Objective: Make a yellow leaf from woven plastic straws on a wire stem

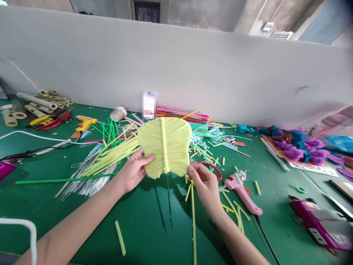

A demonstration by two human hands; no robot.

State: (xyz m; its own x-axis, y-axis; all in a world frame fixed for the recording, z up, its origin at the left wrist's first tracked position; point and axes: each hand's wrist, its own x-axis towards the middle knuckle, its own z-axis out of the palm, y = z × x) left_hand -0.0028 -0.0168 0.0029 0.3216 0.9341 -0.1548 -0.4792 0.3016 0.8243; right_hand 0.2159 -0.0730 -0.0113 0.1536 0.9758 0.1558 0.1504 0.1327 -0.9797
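A pale yellow-green leaf made of pipe cleaners is held up over the green table, with a thicker rib down its middle. From its base a thin wire stem points downward. My left hand grips the leaf's lower left edge, thumb on the near face. At the lower right edge, my right hand pinches the leaf between thumb and fingers. Just behind that hand shows the red handle of what looks like scissors, partly hidden. Loose yellow-green pipe cleaners lie behind my left hand.
A pink glue gun lies to the right, its cord running toward me. Further right is a magenta power strip. Purple flowers, a yellow glue gun, pliers and bamboo pieces line the back, before a grey partition.
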